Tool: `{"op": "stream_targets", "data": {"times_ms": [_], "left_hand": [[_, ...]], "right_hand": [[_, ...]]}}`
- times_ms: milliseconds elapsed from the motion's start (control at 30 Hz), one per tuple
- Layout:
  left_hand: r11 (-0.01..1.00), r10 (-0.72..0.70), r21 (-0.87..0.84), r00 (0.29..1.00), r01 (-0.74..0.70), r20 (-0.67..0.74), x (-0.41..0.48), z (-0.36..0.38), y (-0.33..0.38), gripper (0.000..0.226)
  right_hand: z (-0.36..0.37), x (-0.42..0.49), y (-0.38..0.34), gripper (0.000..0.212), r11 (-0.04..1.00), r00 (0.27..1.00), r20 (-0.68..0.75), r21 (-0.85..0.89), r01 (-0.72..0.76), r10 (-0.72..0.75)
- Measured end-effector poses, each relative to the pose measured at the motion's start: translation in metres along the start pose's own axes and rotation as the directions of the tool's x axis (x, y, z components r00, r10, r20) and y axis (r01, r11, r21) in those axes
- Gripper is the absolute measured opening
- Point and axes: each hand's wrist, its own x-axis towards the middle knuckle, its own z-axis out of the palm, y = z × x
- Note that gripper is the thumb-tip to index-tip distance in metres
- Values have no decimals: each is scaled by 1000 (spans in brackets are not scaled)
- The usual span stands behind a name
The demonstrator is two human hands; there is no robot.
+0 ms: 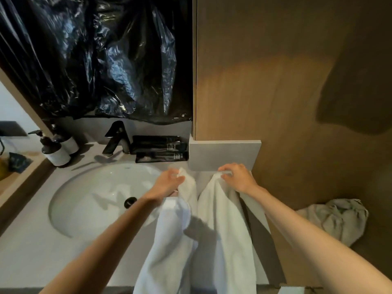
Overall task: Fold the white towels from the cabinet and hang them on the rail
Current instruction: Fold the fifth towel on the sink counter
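Bathroom vanity: grey matte counter (31, 247), white oval sink (89, 187). Left hand (171, 181) and right hand (235, 177) each pinching a top corner of white towel (222, 230), above counter's right end. Long axis hanging from grips down toward body. Soft terry, limp, sagging btwn hands. Hands level, equally near. Rail not made out.

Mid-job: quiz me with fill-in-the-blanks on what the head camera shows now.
The left hand and right hand each pinch the top of a ____ towel.
The faucet behind the sink is ____.
Left of the faucet stand ____ pump bottles.
The crumpled grey bundle lies on the person's ____ side.
Missing: white; black; two; right.
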Motion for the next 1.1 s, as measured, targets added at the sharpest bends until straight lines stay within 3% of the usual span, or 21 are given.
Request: {"op": "stream_targets", "data": {"times_ms": [67, 200, 367, 433, 533, 633, 700, 767, 933, 1000, 1100], "left_hand": [[995, -68, -68, 996, 72, 55, 3, 15, -4, 8], [986, -111, -107, 984, 127, 138, 11, 39, -19, 39], [998, 43, 29, 965, -52, 258, 14, 55, -54, 88], [973, 144, 125, 935, -193, 324, 11, 57, -70, 99], [836, 249, 347, 856, -426, 454, 0, 63, -93, 97], [733, 200, 514, 863, -446, 464, -6, 73, -102, 92], [743, 114, 557, 890, -371, 441, -5, 78, -100, 87], [739, 80, 587, 908, -331, 411, -1, 82, -101, 84], [732, 129, 608, 938, -309, 321, 4, 87, -101, 53], [759, 138, 583, 946, -292, 294, 5, 89, -99, 44], [844, 120, 496, 972, -206, 200, 8, 87, -98, 40]], "right_hand": [[3, -8, 16, 21, 998, 999, -25, 52, -43, 44], [13, -39, 45, 27, 958, 958, 12, 32, -286, 285], [40, -71, 57, 44, 859, 861, 111, 81, -506, 497], [51, -76, 53, 45, 829, 834, 109, 103, -550, 540], [63, -76, 45, 53, 783, 804, 67, 194, -591, 591], [72, -79, 36, 57, 783, 783, -43, 97, -615, 621], [76, -83, 30, 50, 783, 786, -97, -75, -618, 611], [80, -86, 30, 50, 764, 768, -102, -85, -640, 632], [71, -87, 35, 61, 673, 678, 21, 111, -732, 735], [68, -90, 39, 57, 687, 699, 74, 136, -714, 712], [65, -96, 47, 30, 711, 741, 55, 239, -661, 670]]}}
